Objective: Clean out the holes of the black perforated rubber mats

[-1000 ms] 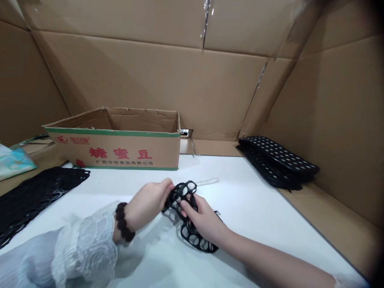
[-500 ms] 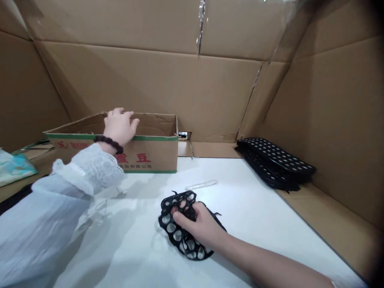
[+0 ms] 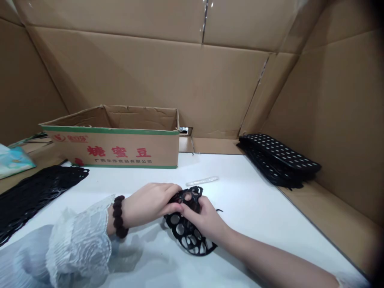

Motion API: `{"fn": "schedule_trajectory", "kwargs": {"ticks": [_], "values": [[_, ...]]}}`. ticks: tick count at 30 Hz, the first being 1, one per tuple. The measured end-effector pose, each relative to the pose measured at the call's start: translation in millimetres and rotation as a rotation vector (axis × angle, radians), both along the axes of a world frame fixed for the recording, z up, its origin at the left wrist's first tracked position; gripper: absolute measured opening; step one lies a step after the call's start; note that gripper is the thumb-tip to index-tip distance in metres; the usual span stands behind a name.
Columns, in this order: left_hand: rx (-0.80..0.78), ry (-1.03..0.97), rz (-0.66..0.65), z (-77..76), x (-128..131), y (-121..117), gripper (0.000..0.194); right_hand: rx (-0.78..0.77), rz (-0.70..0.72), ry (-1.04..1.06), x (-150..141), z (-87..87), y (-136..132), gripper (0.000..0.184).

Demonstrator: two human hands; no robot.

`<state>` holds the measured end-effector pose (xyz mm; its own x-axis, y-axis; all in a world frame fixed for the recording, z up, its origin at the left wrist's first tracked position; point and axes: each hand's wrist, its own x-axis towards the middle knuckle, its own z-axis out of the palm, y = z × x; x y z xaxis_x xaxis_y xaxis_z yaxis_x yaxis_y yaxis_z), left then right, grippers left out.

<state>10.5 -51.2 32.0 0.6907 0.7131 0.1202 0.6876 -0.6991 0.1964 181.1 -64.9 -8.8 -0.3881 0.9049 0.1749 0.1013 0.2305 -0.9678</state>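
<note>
A black piece full of round holes (image 3: 191, 241), with an openwork rim, lies low over the white tabletop in front of me. My right hand (image 3: 211, 221) grips its upper right part, thumb on top. From the other side, my left hand (image 3: 151, 203) has thumb and fingers closed on the upper left edge. Both thumbs nearly meet there, and the fingers underneath are partly hidden. Just beyond the hands lies a slim clear plastic stick (image 3: 202, 181).
An open cardboard box (image 3: 132, 158) with red lettering stands behind at left. Black openwork sheets (image 3: 36, 192) lie at the left. Dotted black sheets (image 3: 279, 158) are stacked at the right. A tissue packet (image 3: 15, 162) sits far left. Cardboard walls (image 3: 144, 72) enclose the white table (image 3: 258, 192).
My left hand has come down from over the cardboard box to the black holed piece and taken hold of its edge. My right hand keeps its grip. The view has shifted slightly.
</note>
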Motion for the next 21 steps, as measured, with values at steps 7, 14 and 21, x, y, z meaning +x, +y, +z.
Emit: {"fn": "schedule_trajectory", "kwargs": {"ticks": [7, 14, 21], "values": [[-0.151, -0.280, -0.038, -5.0, -2.9, 5.4, 0.025, -0.064, -0.085, -0.051, 0.0, -3.9, -1.9, 0.012], [-0.061, -0.267, 0.157, -11.9, -4.9, 15.4, 0.029, -0.024, 0.011, -0.053, -3.7, -1.5, 0.3, 0.008], [0.457, -0.435, 0.661, 31.2, -42.9, 56.3, 0.025, -0.040, 0.097, -0.022, -4.5, -5.3, -4.2, 0.007]]}}
